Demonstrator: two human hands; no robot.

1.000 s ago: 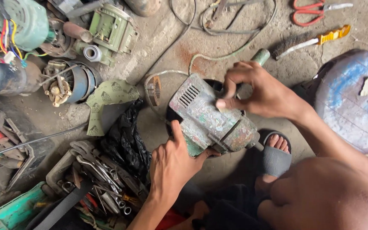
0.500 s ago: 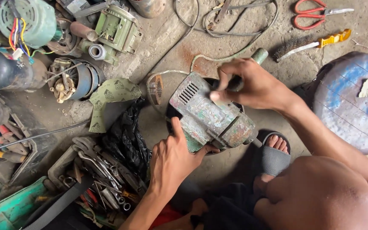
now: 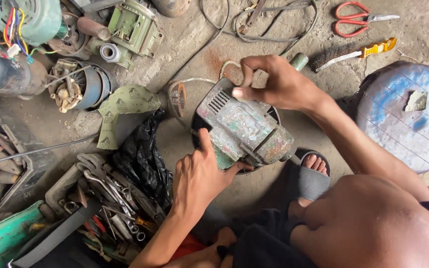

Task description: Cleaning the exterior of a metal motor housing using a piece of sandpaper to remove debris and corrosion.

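On a dirty concrete floor, the left hand (image 3: 202, 173) grips the near side of a worn green power tool (image 3: 242, 129) while the right hand (image 3: 274, 82) pinches at its top end, with a tray of wrenches (image 3: 110, 198), red scissors (image 3: 358, 19), a wire brush (image 3: 356, 52) and a blue stool (image 3: 413, 114) lying around.

Grey power tool (image 3: 244, 130) worn with green and rust patches, red-handled scissors (image 3: 356, 19), yellow-handled wire brush (image 3: 358, 51), blue-streaked round stool (image 3: 408, 111), black plastic bag (image 3: 142, 159).
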